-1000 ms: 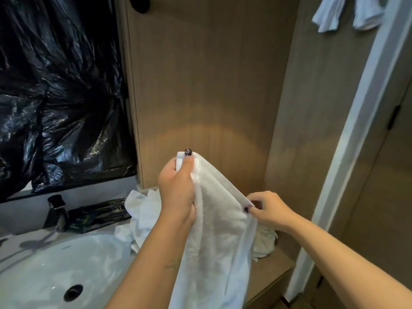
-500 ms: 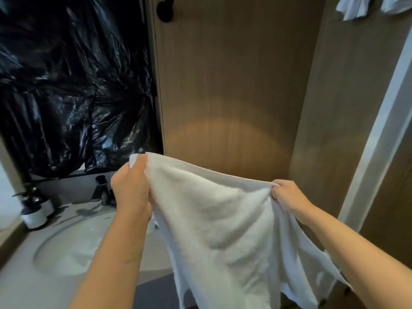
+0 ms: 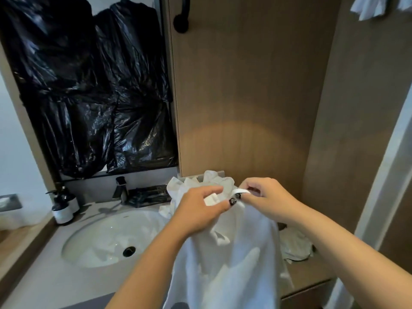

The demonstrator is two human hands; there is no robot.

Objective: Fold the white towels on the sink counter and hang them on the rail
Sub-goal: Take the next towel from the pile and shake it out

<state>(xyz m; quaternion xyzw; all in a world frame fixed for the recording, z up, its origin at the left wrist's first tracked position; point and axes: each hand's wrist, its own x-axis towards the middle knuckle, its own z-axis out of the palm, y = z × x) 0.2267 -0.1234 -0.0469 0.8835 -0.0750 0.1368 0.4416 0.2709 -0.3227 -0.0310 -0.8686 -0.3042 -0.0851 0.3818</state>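
1. Two hands meet at the towel (image 3: 234, 259) top edge: left hand (image 3: 200, 210) and right hand (image 3: 270, 200) each pinch a corner, grips closed on cloth, towel hanging in front of the surface (image 3: 44, 279).
2. More white towels (image 3: 200, 184) heaped behind, beside the sink (image 3: 89, 237).
3. Handling: soft, limp, light; likely sags and bunches. Best held at corners or hem.
4. Bottle (image 3: 61, 210) label unreadable; no other writing legible.

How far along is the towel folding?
Done: white cloth already hangs top right, probably earlier towels. In hand: both hands, left and right, pinch the towel edges together, mid-fold. Left: a crumpled pile on the counter and another cloth at right.
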